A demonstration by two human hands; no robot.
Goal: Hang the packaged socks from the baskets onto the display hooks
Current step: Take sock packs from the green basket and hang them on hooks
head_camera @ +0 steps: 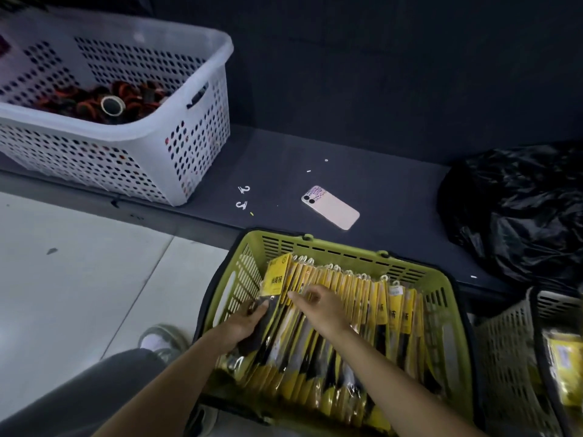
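Note:
A green basket (pixel 331 244) at the lower middle is packed with several yellow-and-black sock packages (pixel 372 298) standing on edge. My left hand (pixel 244 320) grips the leftmost sock package (pixel 277 279) from its left side, fingers over the dark sock part. My right hand (pixel 315 305) reaches into the row just right of it, its fingers curled between the packages' upper edges. No display hooks on a wall are in view.
A white perforated basket (pixel 195 159) with dark round items stands on the dark shelf (pixel 378 190) at back left. A pink phone (pixel 329 207) and two small white plastic hooks (pixel 243 197) lie on the shelf. A black plastic bag (pixel 517 212) sits right; a grey basket (pixel 504 342) with more packages at lower right.

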